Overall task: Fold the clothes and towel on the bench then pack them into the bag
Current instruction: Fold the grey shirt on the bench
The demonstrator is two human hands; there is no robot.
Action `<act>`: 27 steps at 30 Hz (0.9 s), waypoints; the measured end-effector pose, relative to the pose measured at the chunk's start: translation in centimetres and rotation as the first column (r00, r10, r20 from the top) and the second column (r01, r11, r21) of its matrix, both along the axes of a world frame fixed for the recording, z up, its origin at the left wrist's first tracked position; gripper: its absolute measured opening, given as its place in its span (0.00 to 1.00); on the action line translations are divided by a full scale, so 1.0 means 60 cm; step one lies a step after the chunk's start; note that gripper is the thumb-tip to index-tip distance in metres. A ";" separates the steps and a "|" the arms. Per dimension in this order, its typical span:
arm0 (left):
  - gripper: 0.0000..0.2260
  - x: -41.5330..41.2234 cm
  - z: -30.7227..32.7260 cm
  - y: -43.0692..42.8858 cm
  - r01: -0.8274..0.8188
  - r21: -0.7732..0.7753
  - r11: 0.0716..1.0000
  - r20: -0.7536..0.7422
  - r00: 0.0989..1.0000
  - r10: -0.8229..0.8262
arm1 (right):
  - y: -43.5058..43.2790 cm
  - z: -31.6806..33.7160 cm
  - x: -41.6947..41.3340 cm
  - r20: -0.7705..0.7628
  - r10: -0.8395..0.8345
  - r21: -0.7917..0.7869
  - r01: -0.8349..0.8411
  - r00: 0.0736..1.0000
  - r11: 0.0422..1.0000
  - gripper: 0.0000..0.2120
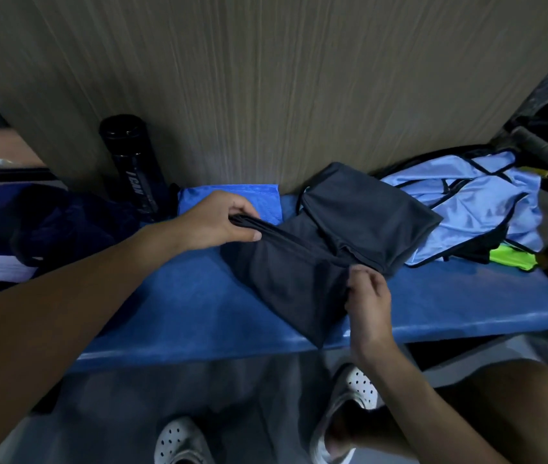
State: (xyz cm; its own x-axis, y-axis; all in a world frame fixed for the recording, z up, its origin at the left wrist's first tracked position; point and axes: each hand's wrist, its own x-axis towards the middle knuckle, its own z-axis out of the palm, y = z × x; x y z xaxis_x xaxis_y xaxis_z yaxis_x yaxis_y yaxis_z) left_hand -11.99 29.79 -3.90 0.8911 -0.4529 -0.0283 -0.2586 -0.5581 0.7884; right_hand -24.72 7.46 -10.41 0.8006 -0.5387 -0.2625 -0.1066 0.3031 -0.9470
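Dark garment lies on the blue bench. My left hand grips its bunched far-left edge; my right hand pinches its near-right edge.

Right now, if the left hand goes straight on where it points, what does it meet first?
Most likely the far half of the dark garment that the left hand grips, then the wall. Depth is unclear.

The bench is blue, the towel brighter blue, the garment charcoal. The jersey is pale blue with black piping; the bottle is black with white lettering, the wall tan with vertical grain.
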 end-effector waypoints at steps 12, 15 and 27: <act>0.20 0.053 -0.039 -0.091 -0.078 -0.147 0.986 -0.042 0.996 0.073 | -0.066 -0.026 0.014 -0.206 -0.162 -0.536 0.027 0.965 0.844 0.09; 0.21 0.062 -0.062 -0.130 -0.121 -0.121 0.985 -0.022 0.993 0.119 | -0.091 -0.032 0.019 -0.188 -0.172 -0.586 0.030 0.967 0.810 0.12; 0.12 0.029 -0.102 -0.092 0.121 0.223 0.967 0.534 0.815 -0.225 | -0.103 -0.033 -0.023 -0.023 0.192 -0.979 -0.061 0.981 0.195 0.15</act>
